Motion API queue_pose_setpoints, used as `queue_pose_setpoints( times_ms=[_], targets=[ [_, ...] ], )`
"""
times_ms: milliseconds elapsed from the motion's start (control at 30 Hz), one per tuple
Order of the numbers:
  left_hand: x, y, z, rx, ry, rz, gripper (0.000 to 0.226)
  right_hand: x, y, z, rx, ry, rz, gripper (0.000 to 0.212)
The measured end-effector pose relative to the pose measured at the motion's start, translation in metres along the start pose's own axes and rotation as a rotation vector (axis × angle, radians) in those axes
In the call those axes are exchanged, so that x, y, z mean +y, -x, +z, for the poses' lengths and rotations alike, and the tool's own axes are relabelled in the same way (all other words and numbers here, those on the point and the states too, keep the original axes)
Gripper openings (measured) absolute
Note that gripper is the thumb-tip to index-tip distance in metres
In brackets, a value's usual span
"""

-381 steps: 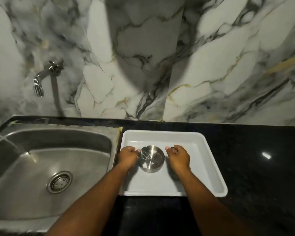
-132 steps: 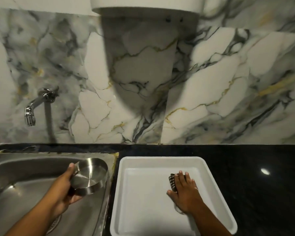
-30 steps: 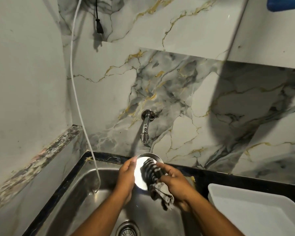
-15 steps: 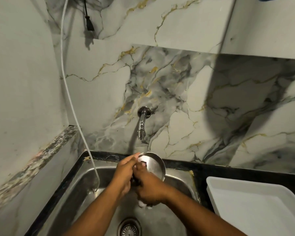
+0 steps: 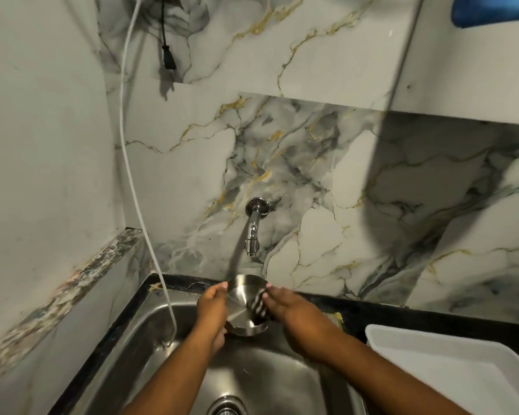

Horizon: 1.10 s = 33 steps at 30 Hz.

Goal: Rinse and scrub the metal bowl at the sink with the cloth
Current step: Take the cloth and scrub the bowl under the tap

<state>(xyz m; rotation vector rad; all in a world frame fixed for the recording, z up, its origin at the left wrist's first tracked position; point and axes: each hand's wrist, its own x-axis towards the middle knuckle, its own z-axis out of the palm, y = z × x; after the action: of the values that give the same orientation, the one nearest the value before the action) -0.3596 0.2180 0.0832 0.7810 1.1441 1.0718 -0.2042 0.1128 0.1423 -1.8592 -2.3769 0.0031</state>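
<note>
The small metal bowl (image 5: 240, 298) is held tilted over the steel sink (image 5: 138, 339), just below the wall tap (image 5: 253, 232), its open side facing me. My left hand (image 5: 212, 310) grips the bowl by its left rim. My right hand (image 5: 288, 307) presses the dark striped cloth (image 5: 258, 304) against the inside of the bowl on its right side. Most of the cloth is hidden behind my fingers. I cannot tell whether water runs from the tap.
A white hose (image 5: 132, 175) hangs down the wall into the sink's left side. The drain (image 5: 226, 407) lies at the bottom edge. A white tray (image 5: 450, 372) sits on the black counter (image 5: 402, 319) to the right. A black plug (image 5: 168, 58) dangles above.
The bowl has turned so its open side faces me. My right hand with the cloth has moved from the bowl's left and front to inside its right side.
</note>
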Motion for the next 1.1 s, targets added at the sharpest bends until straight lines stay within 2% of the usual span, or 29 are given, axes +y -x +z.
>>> queue_pose_setpoints(
  times_ms=[133, 200, 267, 367, 467, 567, 633, 700, 733, 900, 1000, 1100],
  targets=[
    [0.010, -0.003, -0.002, 0.009, 0.160, -0.143, 0.025, -0.004, 0.009, 0.013, 0.474, -0.483, 0.271, 0.078],
    [0.012, 0.002, 0.003, -0.019, 0.194, -0.189, 0.024, -0.018, 0.012, 0.030, 0.569, -0.518, 0.280, 0.084],
    [0.013, 0.010, 0.011, -0.054, 0.205, -0.221, 0.025, -0.032, 0.012, 0.048, 0.616, -0.373, 0.177, 0.089],
    [0.015, 0.024, 0.021, -0.102, 0.239, -0.264, 0.024, -0.051, 0.011, 0.064, 0.546, -0.126, 0.040, 0.077],
    [0.021, 0.027, 0.022, -0.122, 0.256, -0.236, 0.021, -0.053, 0.006, 0.066, 0.531, 0.014, 0.013, 0.059],
    [0.030, 0.026, 0.019, -0.132, 0.266, -0.222, 0.018, -0.048, 0.000, 0.058, 0.571, 0.104, -0.037, 0.062],
    [0.036, 0.025, 0.016, -0.129, 0.254, -0.235, 0.015, -0.043, -0.004, 0.053, 0.599, 0.058, -0.003, 0.078],
    [0.038, 0.022, 0.010, -0.086, 0.215, -0.247, 0.009, -0.034, -0.006, 0.045, 0.628, -0.056, 0.142, 0.101],
    [0.037, 0.021, 0.006, -0.068, 0.196, -0.248, 0.008, -0.028, -0.006, 0.041, 0.626, -0.098, 0.174, 0.105],
    [0.038, 0.014, 0.002, -0.097, 0.194, -0.313, 0.032, -0.031, -0.005, 0.031, 0.591, -0.055, 0.000, 0.108],
    [0.046, 0.013, -0.002, -0.147, 0.216, -0.334, 0.025, -0.045, -0.006, 0.029, 0.595, -0.031, -0.124, 0.086],
    [0.051, 0.013, -0.005, -0.214, 0.212, -0.322, 0.020, -0.049, -0.009, 0.019, 0.564, -0.114, -0.129, 0.086]
  ],
)
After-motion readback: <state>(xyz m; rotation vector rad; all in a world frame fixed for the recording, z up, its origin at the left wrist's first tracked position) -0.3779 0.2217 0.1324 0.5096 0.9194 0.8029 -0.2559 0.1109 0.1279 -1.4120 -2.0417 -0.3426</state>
